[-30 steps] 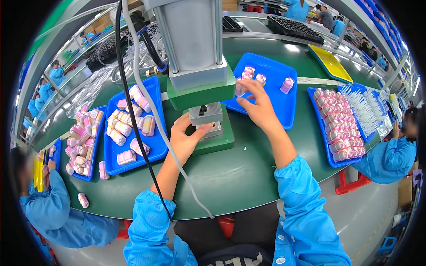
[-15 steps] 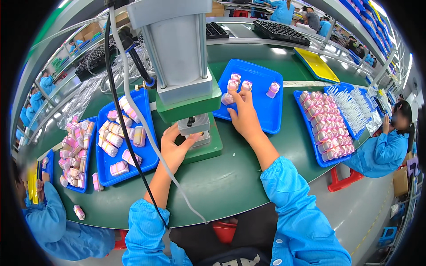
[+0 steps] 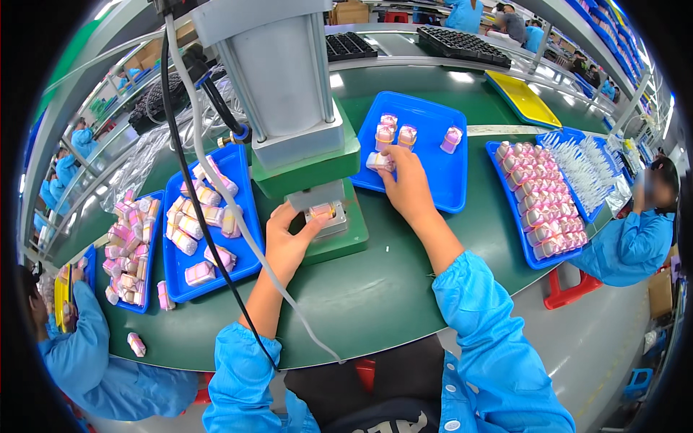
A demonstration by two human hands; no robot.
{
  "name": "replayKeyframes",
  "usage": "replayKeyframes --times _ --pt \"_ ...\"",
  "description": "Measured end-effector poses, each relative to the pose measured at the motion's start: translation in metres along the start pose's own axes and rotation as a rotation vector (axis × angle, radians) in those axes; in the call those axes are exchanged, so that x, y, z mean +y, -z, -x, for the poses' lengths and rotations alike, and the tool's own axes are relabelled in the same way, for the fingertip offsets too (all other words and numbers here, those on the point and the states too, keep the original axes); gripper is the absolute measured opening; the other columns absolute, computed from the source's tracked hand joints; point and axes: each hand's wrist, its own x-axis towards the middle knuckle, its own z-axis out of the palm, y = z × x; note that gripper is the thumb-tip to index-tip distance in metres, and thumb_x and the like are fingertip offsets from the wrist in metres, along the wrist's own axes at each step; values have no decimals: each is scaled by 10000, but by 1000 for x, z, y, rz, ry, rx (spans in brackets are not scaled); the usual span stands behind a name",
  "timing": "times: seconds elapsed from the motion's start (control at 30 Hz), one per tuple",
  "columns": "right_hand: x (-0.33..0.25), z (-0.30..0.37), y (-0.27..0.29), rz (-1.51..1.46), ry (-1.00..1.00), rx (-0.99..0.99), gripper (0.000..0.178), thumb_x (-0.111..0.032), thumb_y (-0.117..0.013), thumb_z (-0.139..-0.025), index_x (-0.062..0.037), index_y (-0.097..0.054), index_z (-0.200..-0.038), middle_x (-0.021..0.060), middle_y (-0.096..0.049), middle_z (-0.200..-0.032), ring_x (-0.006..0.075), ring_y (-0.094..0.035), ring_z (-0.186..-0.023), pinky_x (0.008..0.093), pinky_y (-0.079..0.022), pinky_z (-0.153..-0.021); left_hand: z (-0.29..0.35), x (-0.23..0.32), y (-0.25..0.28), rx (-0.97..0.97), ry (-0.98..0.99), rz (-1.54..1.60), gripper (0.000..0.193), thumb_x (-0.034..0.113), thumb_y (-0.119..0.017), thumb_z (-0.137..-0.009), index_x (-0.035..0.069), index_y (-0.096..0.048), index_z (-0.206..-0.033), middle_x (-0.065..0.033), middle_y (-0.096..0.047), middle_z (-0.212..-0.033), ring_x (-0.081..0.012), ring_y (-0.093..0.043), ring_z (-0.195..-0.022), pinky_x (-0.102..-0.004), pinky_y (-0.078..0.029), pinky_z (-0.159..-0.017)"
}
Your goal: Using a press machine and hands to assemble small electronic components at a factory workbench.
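Observation:
My right hand point(image 3: 409, 184) pinches a small pink-and-white wrapped block point(image 3: 377, 162) at the near left of a blue tray point(image 3: 432, 189). Several more such blocks stand behind it in that tray. My left hand point(image 3: 287, 238) is at the left side of the green-based press point(image 3: 303, 166), thumb and forefinger apart. Between them, in the metal nest point(image 3: 333, 226) under the press head, lies another pink-and-white block point(image 3: 323, 211). The left thumb tip is close to that block; the other left fingers are partly hidden.
Left of the press, a blue tray point(image 3: 173, 278) holds loose blocks, with a fuller tray point(image 3: 150, 278) beyond. A black cable point(image 3: 189, 180) and grey hose hang before the press. At right are a tray of rowed blocks point(image 3: 541, 206) and a yellow tray point(image 3: 523, 101). Co-workers sit either side.
The press head has risen, and the block in the nest now shows. My right hand has drawn slightly nearer and tipped its block onto its side. My left hand has stayed beside the nest.

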Motion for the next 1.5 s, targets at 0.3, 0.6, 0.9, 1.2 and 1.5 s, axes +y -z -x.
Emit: replayKeyframes --times 0.3,0.6,0.9,1.2,1.5 --pt "0 -8 12 -65 -186 -31 451 -43 -787 -751 -31 -636 -1176 156 -672 -1053 294 -656 -918 372 -531 -809 2 -3 -2 -20 29 13 264 239 -753 -823 124 -749 -1061 -41 -694 -1179 -255 -570 -1050 -390 -350 -1033" --pt "-3 -9 15 -40 -190 -42 422 -61 -794 -752 -17 -655 -1149 137 -670 -1032 236 -621 -804 344 -526 -751 1 -3 1 -45 -1 -19 265 259 -747 -819 136 -749 -1054 -42 -667 -1237 -260 -546 -1093 -405 -321 -1058" --pt "-1 -8 14 -21 -188 -54 422 -62 -789 -754 -13 -659 -1153 134 -671 -1048 238 -630 -833 348 -527 -766 0 -9 1 -58 -1 -9 316 268 -750 -816 107 -735 -1087 -88 -658 -1255 -280 -564 -1128 -417 -337 -1066" --pt "8 -7 11 11 -126 -33 436 -137 -817 -755 -28 -662 -1148 87 -685 -1072 201 -610 -842 325 -504 -753 0 -5 2 -73 19 -13 368 305 -756 -827 109 -727 -1137 -102 -630 -1317 -316 -525 -1208 -426 -363 -1069" --pt "1 -8 14 3 -165 -64 425 -79 -794 -755 -33 -666 -1158 143 -674 -1091 271 -647 -937 367 -526 -842 0 -6 3 -65 7 10 410 325 -748 -832 128 -706 -1189 -99 -636 -1306 -302 -534 -1171 -420 -377 -1055"
